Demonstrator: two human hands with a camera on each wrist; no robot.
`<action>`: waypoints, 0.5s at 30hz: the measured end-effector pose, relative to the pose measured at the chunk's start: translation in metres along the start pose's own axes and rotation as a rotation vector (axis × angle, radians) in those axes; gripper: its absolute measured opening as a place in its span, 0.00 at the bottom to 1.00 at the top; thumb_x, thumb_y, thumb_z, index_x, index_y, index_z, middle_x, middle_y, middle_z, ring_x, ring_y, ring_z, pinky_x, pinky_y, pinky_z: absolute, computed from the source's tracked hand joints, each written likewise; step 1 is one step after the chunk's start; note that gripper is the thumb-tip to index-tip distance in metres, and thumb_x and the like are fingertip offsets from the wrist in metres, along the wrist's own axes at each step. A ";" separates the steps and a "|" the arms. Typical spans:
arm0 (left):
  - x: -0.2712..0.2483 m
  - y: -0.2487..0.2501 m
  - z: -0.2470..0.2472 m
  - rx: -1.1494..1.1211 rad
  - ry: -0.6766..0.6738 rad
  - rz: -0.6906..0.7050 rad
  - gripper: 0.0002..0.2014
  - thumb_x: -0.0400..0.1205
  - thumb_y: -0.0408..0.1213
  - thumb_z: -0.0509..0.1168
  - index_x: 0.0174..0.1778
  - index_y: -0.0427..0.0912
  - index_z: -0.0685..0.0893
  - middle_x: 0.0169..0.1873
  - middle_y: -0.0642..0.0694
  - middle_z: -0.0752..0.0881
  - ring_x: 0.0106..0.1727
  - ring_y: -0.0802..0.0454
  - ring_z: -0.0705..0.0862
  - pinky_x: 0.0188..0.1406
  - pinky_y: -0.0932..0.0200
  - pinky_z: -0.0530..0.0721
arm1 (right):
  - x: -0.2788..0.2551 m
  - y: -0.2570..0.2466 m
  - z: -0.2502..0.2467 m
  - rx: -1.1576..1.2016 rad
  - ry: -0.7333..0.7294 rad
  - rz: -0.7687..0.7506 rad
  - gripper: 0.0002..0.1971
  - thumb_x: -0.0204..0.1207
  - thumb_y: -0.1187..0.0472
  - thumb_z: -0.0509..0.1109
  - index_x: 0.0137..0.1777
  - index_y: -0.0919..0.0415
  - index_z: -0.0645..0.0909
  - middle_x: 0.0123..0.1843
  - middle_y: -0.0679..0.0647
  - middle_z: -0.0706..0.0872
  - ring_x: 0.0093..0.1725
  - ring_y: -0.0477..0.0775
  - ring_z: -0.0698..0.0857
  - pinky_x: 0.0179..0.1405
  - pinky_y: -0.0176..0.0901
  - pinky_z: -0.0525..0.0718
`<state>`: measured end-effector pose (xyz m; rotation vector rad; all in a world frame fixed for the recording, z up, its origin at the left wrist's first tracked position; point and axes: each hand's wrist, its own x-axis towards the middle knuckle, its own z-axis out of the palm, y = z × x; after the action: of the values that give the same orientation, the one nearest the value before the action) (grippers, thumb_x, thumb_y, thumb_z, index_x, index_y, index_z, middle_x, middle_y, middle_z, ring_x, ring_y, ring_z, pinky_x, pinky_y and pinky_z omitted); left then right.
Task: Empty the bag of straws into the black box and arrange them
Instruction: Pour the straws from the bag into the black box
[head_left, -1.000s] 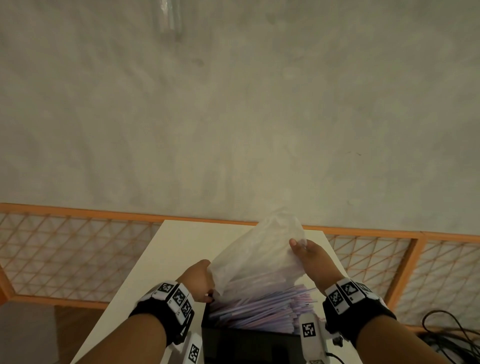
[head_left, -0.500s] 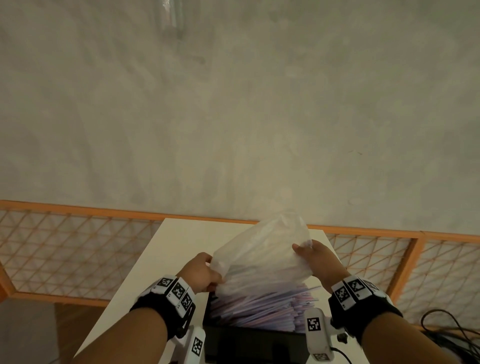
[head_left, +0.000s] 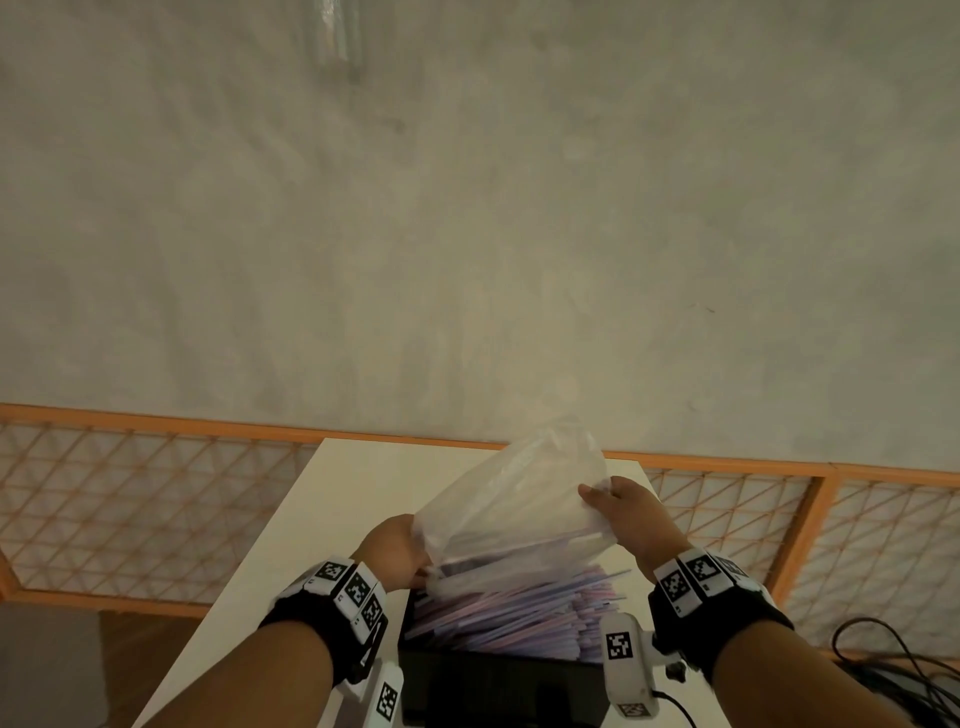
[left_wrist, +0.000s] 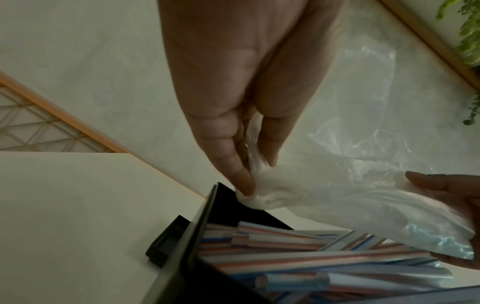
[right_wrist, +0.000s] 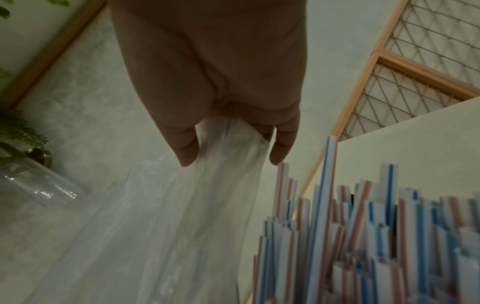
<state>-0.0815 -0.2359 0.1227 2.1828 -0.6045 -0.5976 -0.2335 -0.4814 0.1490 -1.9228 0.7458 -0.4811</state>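
Two hands hold a clear plastic bag (head_left: 511, 499) above the black box (head_left: 498, 686), one at each end. The left hand (head_left: 392, 553) pinches a bunched corner of the bag between thumb and fingertips (left_wrist: 244, 181) at the box's left edge — the film twists white where it is squeezed. The right hand (head_left: 626, 512) grips the bag's opposite side, its thumb on top and the fingers curled underneath, with the plastic gathered between them. The bag slopes between the two hands, its loose end raised toward the wall, and a few straws are faintly visible through the film near its lower edge. Striped straws (head_left: 514, 613) — white with pink and blue lines — lie heaped in the box directly under the bag, roughly parallel, some ends poking past the right rim. The box sits on the white tabletop (head_left: 332, 499).
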 end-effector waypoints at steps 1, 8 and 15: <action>0.000 0.000 0.000 0.078 -0.002 0.029 0.07 0.76 0.28 0.67 0.50 0.36 0.80 0.47 0.37 0.86 0.47 0.42 0.88 0.51 0.51 0.90 | -0.003 -0.003 -0.001 0.016 0.006 -0.001 0.20 0.72 0.47 0.72 0.35 0.63 0.74 0.34 0.62 0.77 0.35 0.60 0.76 0.39 0.50 0.72; 0.001 0.001 0.003 0.216 0.017 0.059 0.03 0.75 0.35 0.65 0.38 0.40 0.79 0.37 0.43 0.83 0.39 0.45 0.82 0.40 0.55 0.83 | 0.003 0.004 0.001 0.083 0.007 0.003 0.21 0.65 0.38 0.70 0.38 0.59 0.78 0.36 0.59 0.78 0.37 0.56 0.77 0.40 0.50 0.72; 0.001 0.001 0.003 0.252 0.003 0.058 0.06 0.77 0.36 0.65 0.35 0.39 0.80 0.31 0.46 0.82 0.37 0.46 0.83 0.39 0.55 0.83 | 0.003 0.003 0.004 0.117 0.001 -0.018 0.36 0.63 0.34 0.65 0.43 0.75 0.76 0.38 0.60 0.81 0.39 0.58 0.81 0.43 0.51 0.75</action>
<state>-0.0830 -0.2385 0.1210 2.3904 -0.7744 -0.5100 -0.2297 -0.4818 0.1449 -1.8219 0.6868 -0.5257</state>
